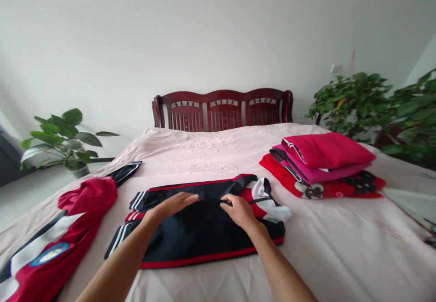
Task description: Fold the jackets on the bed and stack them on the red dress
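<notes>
A navy jacket with red edging, white-striped cuffs and a red-and-white chest lies sideways on the bed before me, its sleeves folded in. Its collar end points right and the cuffs point left. My left hand rests on the jacket's upper middle, fingers stretched out. Close by, my right hand pinches the fabric at the front, in line with a dark strip running to the collar. Its other fingers are curled, so the exact grip is partly hidden.
Another red, white and navy jacket with a round patch sprawls at the left. Folded red and pink clothes are stacked at the right on the pale pink bedsheet. Behind stands a dark wooden headboard, with potted plants on both sides.
</notes>
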The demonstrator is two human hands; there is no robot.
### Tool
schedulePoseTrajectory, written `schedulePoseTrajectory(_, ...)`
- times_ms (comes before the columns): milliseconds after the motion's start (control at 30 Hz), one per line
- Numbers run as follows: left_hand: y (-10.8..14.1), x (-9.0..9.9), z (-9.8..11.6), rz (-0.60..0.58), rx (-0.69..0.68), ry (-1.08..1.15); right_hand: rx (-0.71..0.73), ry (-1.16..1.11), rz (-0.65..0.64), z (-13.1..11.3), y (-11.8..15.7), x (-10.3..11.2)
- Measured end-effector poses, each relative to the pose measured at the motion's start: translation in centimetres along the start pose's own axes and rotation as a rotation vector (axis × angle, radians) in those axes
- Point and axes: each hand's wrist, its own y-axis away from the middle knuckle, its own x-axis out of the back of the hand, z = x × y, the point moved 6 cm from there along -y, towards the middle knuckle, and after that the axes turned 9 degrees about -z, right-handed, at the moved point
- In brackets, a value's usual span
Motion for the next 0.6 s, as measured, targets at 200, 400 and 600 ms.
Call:
schedulePoseTrajectory(200, 2.1, 1.0, -3.1, -0.047, 0.059, -0.208, -0.13, 0.304, 0.152, 1.4, 0.2, -0.4)
schedulePoseTrajectory(400, 4.6, -0.8, -3.4, 0.135, -0.042, -0.408, 0.243, 0.399, 0.207, -3.9, 1.3, -1.9)
schedulePoseTrajectory(600, 5.5, -2.1, -6.4, 0.111, 0.02, -0.678, 0.139, 0.441, -0.044, -2.5, 0.8, -5.9)
